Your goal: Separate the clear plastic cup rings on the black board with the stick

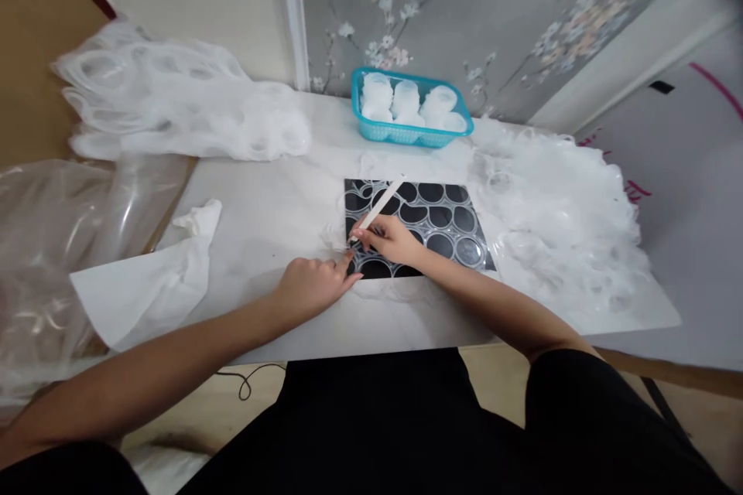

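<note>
A black sheet (pixel 430 193) lies on the white table, covered by a clear film with rows of round outlines. My right hand (pixel 390 238) grips a slim white pen-like tool (pixel 380 206), slanted with its upper end away from me. Its lower tip meets the left part of the sheet; the exact point is too small to make out. Just left of it, my left hand (pixel 313 283) rests at the sheet's edge, index finger and thumb stretched out and apart, fingertips on the film. Nothing shows in that hand.
Behind the sheet stands a blue basket (pixel 412 141) with stacked translucent round pieces. Piles of clear film with round holes lie at left (pixel 179 100) and right (pixel 557 209). A crumpled white sheet (pixel 151 286) sits by the table's left edge, near plastic bags (pixel 46 247).
</note>
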The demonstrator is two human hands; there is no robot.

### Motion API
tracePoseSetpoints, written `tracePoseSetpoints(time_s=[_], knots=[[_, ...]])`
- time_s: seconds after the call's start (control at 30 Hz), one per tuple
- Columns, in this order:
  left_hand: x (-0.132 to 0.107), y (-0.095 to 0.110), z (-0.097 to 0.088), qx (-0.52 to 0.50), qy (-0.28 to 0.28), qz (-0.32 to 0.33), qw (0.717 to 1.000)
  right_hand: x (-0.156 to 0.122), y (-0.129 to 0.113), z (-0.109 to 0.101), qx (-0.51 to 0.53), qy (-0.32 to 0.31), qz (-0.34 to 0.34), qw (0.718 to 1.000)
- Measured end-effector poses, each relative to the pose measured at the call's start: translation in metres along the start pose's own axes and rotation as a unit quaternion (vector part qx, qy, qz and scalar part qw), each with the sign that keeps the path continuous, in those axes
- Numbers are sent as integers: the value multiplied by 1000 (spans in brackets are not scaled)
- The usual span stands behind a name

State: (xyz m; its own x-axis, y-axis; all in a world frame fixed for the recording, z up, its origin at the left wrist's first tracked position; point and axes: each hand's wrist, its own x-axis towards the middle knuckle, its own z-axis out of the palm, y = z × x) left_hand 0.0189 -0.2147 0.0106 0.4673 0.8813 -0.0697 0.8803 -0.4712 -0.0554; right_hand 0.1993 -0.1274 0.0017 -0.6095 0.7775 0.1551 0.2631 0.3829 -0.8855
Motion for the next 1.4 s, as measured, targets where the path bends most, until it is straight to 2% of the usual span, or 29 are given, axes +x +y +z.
tracePoseSetpoints(time_s=[0.33,0.5,0.57,0.63,0.73,0.8,0.87,0.93,0.97,1.0,1.03,1.2,1.27,1.4], knots=[[0,1,3,-17,1,-12,1000,-3,5,2,-28,-4,-1,1000],[1,1,0,-29,-16,-8,999,-7,5,0,-62,-12,-57,996],[2,0,-1,-35,-22,-9,999,-12,7,-1,-112,-34,-109,987],[4,-2,-3,-43,-28,-10,999,-16,9,-4,-186,-77,-161,966],[7,-4,-5,-46,-36,-3,998,-13,9,-11,-258,-136,-192,937],[9,-5,-6,-41,-35,-7,999,-3,7,-20,-248,-94,-174,948],[11,-6,-7,-42,-33,-19,998,9,2,-31,-198,38,-138,970],[12,-6,-7,-46,-32,-25,998,20,-4,-41,-143,179,-97,968],[12,-7,-6,-46,-30,-27,998,22,-6,-44,-123,216,-84,965],[12,-7,-6,-45,-26,-29,998,22,-8,-46,-107,223,-78,966],[12,-8,-6,-43,-21,-32,998,21,-8,-46,-96,203,-77,971],[13,-8,-7,-44,1,-25,999,0,3,-33,-15,7,-63,998],[13,-6,-8,-47,7,-16,999,-4,9,-29,4,-31,-47,998],[13,-3,-9,-40,4,-16,999,-2,12,-26,8,-60,-46,997]])
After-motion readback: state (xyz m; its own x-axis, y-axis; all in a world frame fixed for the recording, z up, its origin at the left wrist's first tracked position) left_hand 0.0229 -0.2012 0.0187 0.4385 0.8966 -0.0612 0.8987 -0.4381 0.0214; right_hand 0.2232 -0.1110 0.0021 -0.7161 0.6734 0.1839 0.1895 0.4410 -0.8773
